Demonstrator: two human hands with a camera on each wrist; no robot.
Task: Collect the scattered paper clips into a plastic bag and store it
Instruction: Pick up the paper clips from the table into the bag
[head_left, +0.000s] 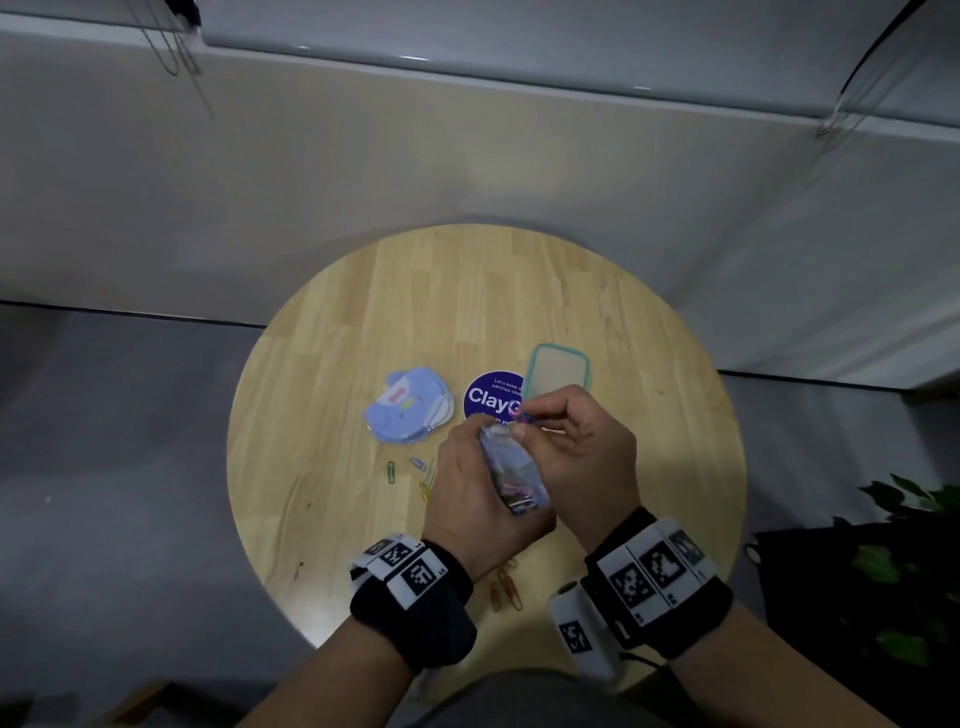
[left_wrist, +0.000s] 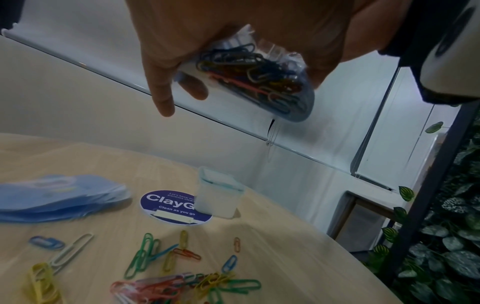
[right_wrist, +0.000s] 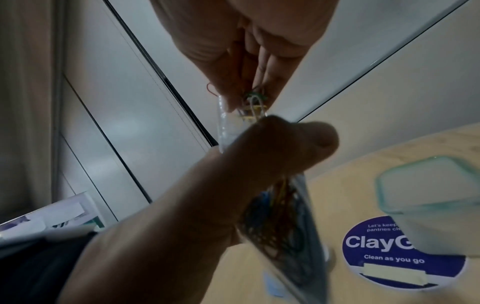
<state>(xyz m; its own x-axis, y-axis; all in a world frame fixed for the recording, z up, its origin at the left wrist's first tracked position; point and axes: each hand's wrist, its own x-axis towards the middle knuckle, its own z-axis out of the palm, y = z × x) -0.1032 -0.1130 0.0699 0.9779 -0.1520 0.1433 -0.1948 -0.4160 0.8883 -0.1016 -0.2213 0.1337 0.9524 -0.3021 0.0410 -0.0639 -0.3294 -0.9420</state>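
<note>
Orange paper clips (head_left: 506, 584) lie nearest, below the wrists. The left hand (head_left: 470, 486) grips the clip-filled plastic bag (head_left: 511, 475); the right hand (head_left: 582, 452) pinches clips (right_wrist: 253, 102) at its mouth. Only the left-wrist view shows the loose pile (left_wrist: 182, 286) underneath. Beyond stands a lidded container (head_left: 557, 375).

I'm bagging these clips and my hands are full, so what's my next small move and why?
Probably release the pinched clips from your right hand into the plastic bag: they sit at its mouth, which your left hand holds up. Loose paper clips remain on the table.
</note>
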